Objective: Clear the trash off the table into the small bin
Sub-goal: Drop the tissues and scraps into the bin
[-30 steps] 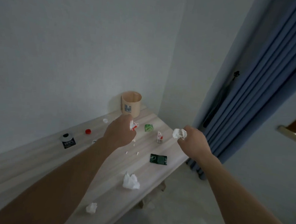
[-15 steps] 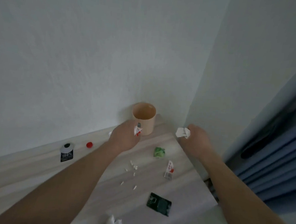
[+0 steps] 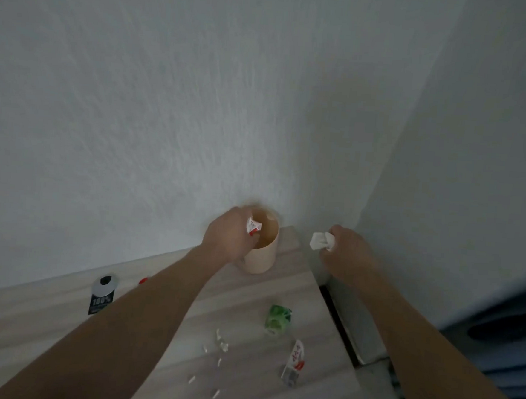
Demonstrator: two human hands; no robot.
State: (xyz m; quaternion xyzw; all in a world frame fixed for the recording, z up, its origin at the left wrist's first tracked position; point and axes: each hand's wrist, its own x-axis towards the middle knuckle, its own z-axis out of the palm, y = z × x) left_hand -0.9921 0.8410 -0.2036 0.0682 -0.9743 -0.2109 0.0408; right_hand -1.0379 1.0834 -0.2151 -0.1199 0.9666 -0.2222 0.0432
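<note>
Since half a second earlier the left hand [image 3: 231, 237] had moved over the mouth of the small bin [image 3: 262, 255] in the bench [image 3: 44, 324] corner, fingers closed on a red-and-white wrapper [image 3: 253, 226], while the right hand [image 3: 343, 251], beside the bin, clutched a crumpled white tissue [image 3: 321, 241], a green wrapper [image 3: 277, 318] lying nearer.

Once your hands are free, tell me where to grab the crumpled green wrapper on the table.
Pinch the crumpled green wrapper across its bunched middle, coming straight down from above. It lies loose on the pale wooden table, clear of the red-and-white sachet nearby, so a top pinch should reach it easily.
</note>
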